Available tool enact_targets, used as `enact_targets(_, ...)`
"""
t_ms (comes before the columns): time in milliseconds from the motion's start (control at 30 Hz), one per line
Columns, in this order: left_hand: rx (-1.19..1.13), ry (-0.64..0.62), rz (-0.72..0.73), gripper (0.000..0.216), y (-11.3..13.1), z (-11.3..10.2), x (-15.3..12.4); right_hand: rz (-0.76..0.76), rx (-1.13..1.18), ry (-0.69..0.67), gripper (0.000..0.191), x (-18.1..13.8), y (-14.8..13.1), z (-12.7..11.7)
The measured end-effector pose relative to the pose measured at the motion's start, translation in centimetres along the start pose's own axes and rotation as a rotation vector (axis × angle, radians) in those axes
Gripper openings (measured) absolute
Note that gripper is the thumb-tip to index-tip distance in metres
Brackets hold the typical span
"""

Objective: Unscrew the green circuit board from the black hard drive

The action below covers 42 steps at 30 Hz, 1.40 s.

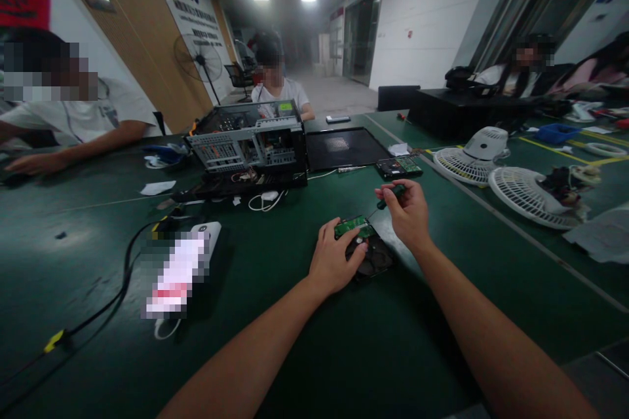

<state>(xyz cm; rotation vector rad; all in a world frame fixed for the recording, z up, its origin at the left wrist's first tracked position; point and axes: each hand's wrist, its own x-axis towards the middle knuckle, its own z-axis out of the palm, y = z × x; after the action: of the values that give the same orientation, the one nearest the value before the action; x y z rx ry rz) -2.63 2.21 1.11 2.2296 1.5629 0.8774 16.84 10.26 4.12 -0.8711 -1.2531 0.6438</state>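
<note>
A hard drive (372, 254) with a green circuit board (354, 227) on its upper face lies on the green table in front of me. My left hand (335, 255) grips it from the left, thumb and fingers over the board and casing. In my right hand (407, 213) is a screwdriver (392, 196) with a dark green handle, pinched between the fingers. Its thin shaft slants down to the board's right edge; whether the tip sits in a screw is too small to tell. Just beyond the hands rests a second hard drive (400, 167), board side up.
An opened computer case (248, 144) stands at the back left, beside a black side panel (344, 148). White fan parts (528, 200) lie to the right. A phone (181, 268) and a black cable (126, 268) are on the left. Several people sit around.
</note>
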Motion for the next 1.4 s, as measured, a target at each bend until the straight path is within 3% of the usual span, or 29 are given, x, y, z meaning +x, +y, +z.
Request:
enact_targets(467,-0.003,0.011,0.012,0.045,0.1,0.1,0.0,-0.022,-0.158,-0.050,0.040,-0.1,0.0,-0.5)
enact_targets(700,0.001,-0.004,0.005,0.045,0.1,-0.1,0.0,-0.052,-0.091,-0.098,0.039,-0.2,-0.6,-0.4)
enact_targets(1033,-0.005,-0.003,0.000,0.046,0.0,0.1,0.0,-0.146,-0.389,-0.084,0.046,-0.7,-1.5,-0.3)
enact_targets(1200,-0.005,-0.008,-0.001,0.045,0.1,-0.1,0.0,-0.198,-0.400,-0.124,0.055,-0.7,-1.4,-0.2)
enact_targets(1400,-0.004,0.004,0.004,0.045,0.1,0.0,0.0,-0.171,-0.410,-0.080,0.058,-0.7,-0.5,-0.1)
